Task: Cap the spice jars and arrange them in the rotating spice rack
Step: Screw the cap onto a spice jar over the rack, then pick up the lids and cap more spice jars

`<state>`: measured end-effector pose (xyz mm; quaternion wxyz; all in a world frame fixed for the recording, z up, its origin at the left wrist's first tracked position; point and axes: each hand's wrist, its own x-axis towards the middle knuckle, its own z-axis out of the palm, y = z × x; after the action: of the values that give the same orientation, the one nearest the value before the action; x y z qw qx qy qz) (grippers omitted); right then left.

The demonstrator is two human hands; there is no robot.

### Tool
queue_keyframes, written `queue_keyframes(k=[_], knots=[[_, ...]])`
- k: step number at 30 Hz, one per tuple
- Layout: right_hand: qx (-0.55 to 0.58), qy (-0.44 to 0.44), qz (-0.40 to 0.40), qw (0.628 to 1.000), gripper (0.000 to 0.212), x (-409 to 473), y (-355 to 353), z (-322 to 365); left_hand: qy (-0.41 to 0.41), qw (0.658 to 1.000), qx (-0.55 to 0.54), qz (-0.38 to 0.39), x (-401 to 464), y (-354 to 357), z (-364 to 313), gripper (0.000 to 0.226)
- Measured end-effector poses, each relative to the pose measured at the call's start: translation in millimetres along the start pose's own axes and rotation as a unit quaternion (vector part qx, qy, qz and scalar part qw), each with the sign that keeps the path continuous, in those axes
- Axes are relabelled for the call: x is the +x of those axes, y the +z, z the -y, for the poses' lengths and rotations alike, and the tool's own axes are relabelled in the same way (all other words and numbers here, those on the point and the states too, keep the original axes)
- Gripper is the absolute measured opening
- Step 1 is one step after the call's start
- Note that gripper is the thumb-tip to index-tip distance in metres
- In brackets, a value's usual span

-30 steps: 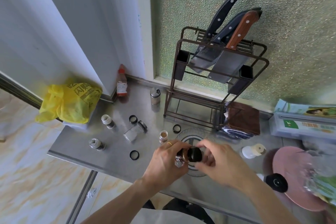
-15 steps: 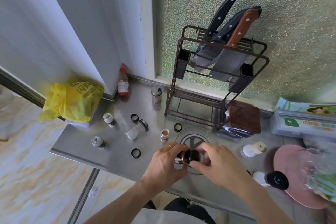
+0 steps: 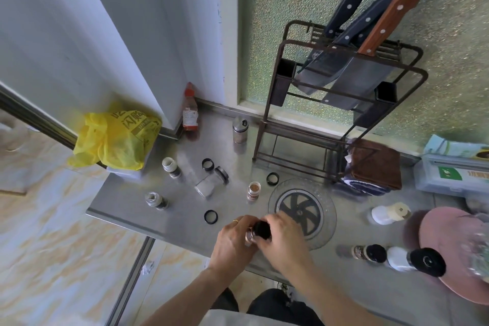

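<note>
Spice jar [image 3: 250,236] is sitting low over the counter [image 3: 185,222] edge, the left hand [image 3: 232,242] gripping its body while the right hand [image 3: 284,239] is pinching the black cap [image 3: 262,229]. Threads are probably catching; keeping the cap level avoids cross-threading.

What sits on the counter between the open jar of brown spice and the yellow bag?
Between the brown spice jar and the yellow bag, the head view shows a tipped jar, a loose ring and an uncapped jar.
</note>
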<state>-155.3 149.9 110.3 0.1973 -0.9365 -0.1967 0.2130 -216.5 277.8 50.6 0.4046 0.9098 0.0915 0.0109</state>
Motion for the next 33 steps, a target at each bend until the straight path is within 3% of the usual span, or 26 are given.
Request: queue_keyframes(k=[7,12,18,23,27,30,33], knots=[[-0.041,0.041,-0.002,0.998,0.041,36.6,57.4,7.4,-0.132,0.990,0.036,0.034,12.0,17.1,36.1,0.040],[-0.038,0.030,-0.013,0.999,0.041,39.6,69.1,4.4,-0.166,0.982,0.088,0.007,8.7,14.1,61.2,0.050],[-0.012,0.040,-0.015,0.999,0.065,30.9,57.0,-0.7,-0.221,0.960,0.171,-0.020,21.8,-4.4,98.0,0.036],[0.020,0.028,-0.086,0.996,0.057,26.2,47.9,-1.6,-0.209,0.971,0.116,0.007,31.8,-11.8,113.1,0.018],[0.130,-0.001,-0.145,0.981,0.040,36.0,32.4,12.2,-0.136,0.989,0.009,-0.054,34.4,-25.8,89.3,0.032],[0.223,0.010,-0.039,0.974,0.047,52.8,19.8,29.9,-0.079,0.992,-0.050,-0.080,34.0,-48.4,61.2,0.034],[0.275,0.000,0.065,0.959,0.044,75.1,15.5,53.1,-0.074,0.989,-0.072,-0.102,31.2,-73.0,51.3,0.035]])
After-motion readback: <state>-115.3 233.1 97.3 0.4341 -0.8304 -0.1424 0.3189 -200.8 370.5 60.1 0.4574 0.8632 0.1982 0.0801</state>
